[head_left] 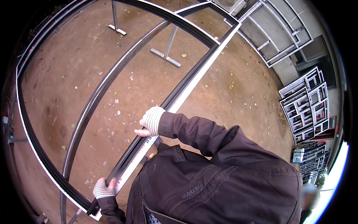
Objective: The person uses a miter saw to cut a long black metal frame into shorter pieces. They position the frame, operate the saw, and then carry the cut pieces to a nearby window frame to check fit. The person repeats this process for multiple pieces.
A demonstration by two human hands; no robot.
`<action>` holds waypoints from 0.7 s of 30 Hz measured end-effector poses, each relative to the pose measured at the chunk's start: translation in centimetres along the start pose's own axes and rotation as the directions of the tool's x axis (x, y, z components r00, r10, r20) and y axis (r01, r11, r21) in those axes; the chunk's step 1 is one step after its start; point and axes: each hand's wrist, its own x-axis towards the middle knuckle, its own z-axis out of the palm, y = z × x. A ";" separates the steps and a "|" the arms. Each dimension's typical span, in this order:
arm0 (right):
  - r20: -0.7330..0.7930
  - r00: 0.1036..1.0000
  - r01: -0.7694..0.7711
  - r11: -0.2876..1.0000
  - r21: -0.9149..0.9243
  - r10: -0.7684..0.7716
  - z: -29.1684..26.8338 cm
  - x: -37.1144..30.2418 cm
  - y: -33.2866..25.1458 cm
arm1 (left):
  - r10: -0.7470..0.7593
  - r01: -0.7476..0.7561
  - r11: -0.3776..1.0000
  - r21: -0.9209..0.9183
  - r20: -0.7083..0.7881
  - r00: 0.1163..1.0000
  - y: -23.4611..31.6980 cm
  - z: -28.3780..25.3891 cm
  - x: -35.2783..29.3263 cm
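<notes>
A large metal frame (203, 72), dark on its inner side and white along the outer face, stretches from the lower left to the top right. My right hand (152, 121), in a striped white glove with the thumb tip bare, is closed round its near bar at mid-length. Lower along that same bar, close to the frame's near left corner, my left hand (104, 187) grips it in a matching glove. The undersides of both grips are hidden. A curved-looking dark crossbar (99, 89) passes under the frame's far side.
Metal stands with flat feet (165, 58) bear the frame above a brown floor (231, 108) strewn with leaves. Smaller silver frames (307, 106) lean in stacks along the right wall. A bigger grid-like frame (278, 33) stands at the upper right.
</notes>
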 end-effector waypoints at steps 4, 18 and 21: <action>0.000 1.000 -0.009 1.000 0.019 0.009 0.4 0.4 0.2 | 0.011 -0.011 1.000 0.011 0.004 1.000 -0.2 -0.3 0.5; -0.121 0.992 0.045 0.999 0.014 -0.043 1.2 0.7 0.7 | 0.042 -0.041 0.999 0.008 -0.052 0.998 -0.5 -0.1 0.8; -0.107 0.994 0.034 0.999 0.016 -0.032 0.8 0.8 0.6 | 0.085 -0.084 0.996 0.019 -0.104 0.991 -1.1 0.4 1.0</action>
